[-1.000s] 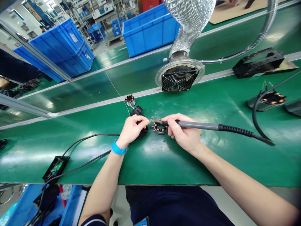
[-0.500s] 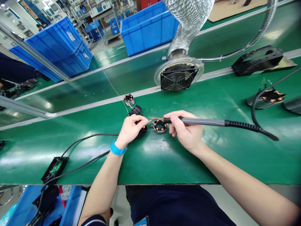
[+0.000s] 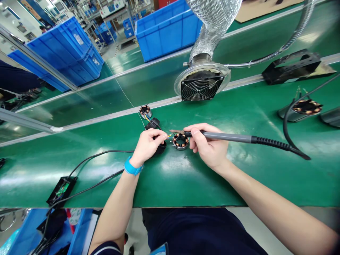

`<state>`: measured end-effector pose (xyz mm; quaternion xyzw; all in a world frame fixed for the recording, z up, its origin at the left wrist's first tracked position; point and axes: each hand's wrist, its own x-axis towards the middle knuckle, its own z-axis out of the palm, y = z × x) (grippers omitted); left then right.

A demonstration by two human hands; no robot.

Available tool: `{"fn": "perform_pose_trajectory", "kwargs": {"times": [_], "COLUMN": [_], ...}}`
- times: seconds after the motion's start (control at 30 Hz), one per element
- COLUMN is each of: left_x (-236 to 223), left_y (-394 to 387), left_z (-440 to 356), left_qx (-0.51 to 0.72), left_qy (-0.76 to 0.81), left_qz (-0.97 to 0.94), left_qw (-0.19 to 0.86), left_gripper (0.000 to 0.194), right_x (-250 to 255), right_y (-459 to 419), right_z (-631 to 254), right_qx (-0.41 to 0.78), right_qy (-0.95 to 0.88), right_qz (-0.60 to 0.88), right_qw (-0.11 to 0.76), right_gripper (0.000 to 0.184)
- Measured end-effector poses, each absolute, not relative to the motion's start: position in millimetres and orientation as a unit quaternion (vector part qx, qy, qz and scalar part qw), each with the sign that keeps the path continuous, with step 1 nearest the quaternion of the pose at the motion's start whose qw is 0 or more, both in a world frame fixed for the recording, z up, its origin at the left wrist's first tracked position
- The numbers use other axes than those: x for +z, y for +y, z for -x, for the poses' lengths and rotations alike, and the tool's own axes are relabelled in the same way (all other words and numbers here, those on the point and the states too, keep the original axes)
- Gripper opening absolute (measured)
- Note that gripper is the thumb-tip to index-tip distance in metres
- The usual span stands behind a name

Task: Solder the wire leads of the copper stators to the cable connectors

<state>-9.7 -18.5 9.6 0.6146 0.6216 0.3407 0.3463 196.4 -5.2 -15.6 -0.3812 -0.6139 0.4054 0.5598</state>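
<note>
My right hand point(image 3: 209, 147) grips a grey soldering iron point(image 3: 228, 137) like a pen, its tip pointing left just above a small copper-wound stator point(image 3: 181, 141) on the green mat point(image 3: 186, 173). My left hand point(image 3: 147, 144), with a blue wrist strap, pinches thin coloured wires point(image 3: 168, 135) next to the stator and rests over a black part point(image 3: 160, 147). The iron's tip is close to the wire ends. A second stator point(image 3: 145, 111) lies a little farther back, by another black part point(image 3: 152, 124).
A fume extractor fan point(image 3: 201, 85) on a silver duct hangs behind the work spot. Blue crates point(image 3: 164, 30) stand on the far belt. Black brackets point(image 3: 292, 67) and another stator on a stand point(image 3: 305, 107) lie right. A black box with cables point(image 3: 61, 187) sits near left.
The soldering iron's tip has lifted slightly, from touching the stator's edge to just above it. My left hand stays pinched on the wires.
</note>
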Motion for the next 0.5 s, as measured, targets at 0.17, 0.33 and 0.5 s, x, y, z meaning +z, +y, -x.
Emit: {"fn": "perform_pose_trajectory", "kwargs": {"times": [0.17,0.33,0.5], "left_x": [13,16,19], "left_y": [-21,-24,-37], "left_z": [8,6,-3], "left_qx": [0.330,0.301,0.262], "left_qy": [0.617,0.607,0.591], "left_qz": [-0.631,-0.680,-0.737], "left_qw": [0.335,0.280,0.197], "left_gripper": [0.018,0.020,0.023], "right_x": [-12,-18,-24], "right_y": [-3,4,1], "right_z": [-188,-182,-178], "right_qx": [0.360,0.292,0.260], "right_qy": [-0.654,-0.736,-0.748], "right_qz": [0.384,0.319,0.312], "right_qw": [0.543,0.521,0.526], "right_gripper": [0.022,0.028,0.040]}}
